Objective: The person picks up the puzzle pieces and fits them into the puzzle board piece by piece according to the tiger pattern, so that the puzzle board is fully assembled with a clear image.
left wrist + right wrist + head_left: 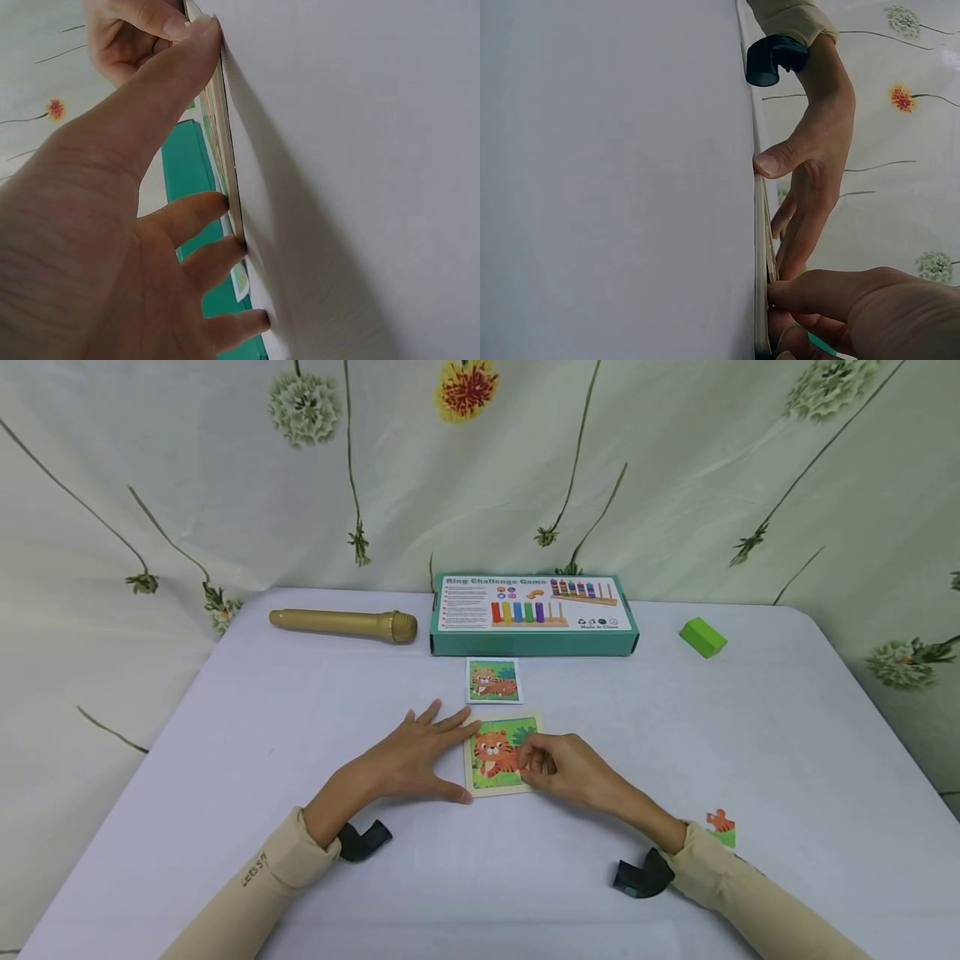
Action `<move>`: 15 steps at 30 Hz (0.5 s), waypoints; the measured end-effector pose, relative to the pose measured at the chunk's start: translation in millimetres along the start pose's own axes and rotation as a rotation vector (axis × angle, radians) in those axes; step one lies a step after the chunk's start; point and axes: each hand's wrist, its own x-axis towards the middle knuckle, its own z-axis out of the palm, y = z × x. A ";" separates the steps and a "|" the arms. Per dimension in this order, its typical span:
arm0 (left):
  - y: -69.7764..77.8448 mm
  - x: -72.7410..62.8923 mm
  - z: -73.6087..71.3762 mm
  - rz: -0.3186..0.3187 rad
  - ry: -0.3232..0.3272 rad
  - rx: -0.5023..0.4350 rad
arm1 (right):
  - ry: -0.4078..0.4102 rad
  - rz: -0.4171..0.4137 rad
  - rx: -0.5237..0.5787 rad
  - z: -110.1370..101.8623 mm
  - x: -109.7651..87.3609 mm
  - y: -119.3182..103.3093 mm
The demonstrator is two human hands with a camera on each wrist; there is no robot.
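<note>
A tiger jigsaw puzzle in a pale wooden board (480, 782) lies in front of me in the head view. My left hand (423, 756) is spread beside it, thumb at the near left corner and fingertips at the left edge. My right hand (566, 768) has its fingers curled over the board's right side and pinches a puzzle piece there, mostly hidden by the fingers. In the right wrist view a thin layer (771, 262) slants up from the board under the right thumb. A loose puzzle piece (722, 828), orange and green, lies beside the right sleeve.
A small tiger picture card (493, 681) lies just beyond the board. Behind it stands a green Ring Challenge Game box (534, 643). A gold toy microphone (341, 624) lies at the back left, a green block (702, 637) at the back right. A floral cloth hangs behind the table.
</note>
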 end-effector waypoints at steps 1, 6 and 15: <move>0.0 -0.1 0.0 0.001 0.000 0.002 | 0.000 -0.003 -0.002 0.1 -0.2 -0.1; 0.1 -0.1 0.0 0.003 0.000 0.010 | 0.001 -0.007 -0.004 0.2 -0.6 -0.8; 0.1 -0.1 0.0 0.000 0.000 0.009 | -0.005 0.016 -0.016 0.8 -0.3 -1.3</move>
